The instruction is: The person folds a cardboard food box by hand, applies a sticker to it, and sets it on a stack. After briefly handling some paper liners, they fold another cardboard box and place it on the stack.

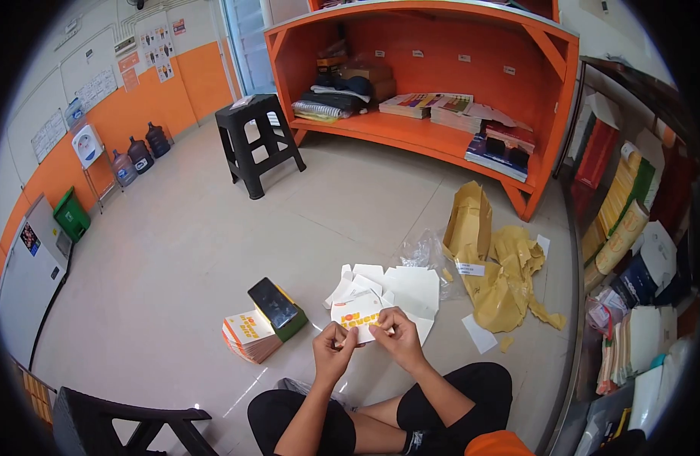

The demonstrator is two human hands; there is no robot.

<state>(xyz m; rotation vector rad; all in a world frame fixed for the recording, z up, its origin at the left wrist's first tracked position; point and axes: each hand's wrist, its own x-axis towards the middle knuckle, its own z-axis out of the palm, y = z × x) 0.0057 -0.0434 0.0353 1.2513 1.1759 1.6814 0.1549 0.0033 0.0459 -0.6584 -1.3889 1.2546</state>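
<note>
A white printed paper carton with orange and yellow lettering is held up in front of my crossed legs. My left hand pinches its lower left edge, thumb on the near face. At the lower right edge, my right hand grips it with bent fingers. Behind it, flat white cardboard pieces lie loosely overlapping on the floor. To the left sits a stack of similar printed cartons, fanned at its front. Beside the stack, a phone leans on a green and yellow box.
Torn brown paper and clear plastic lie to the right. A black stool stands before an orange shelf with books; another black stool is at lower left. A rack of packed goods lines the right side.
</note>
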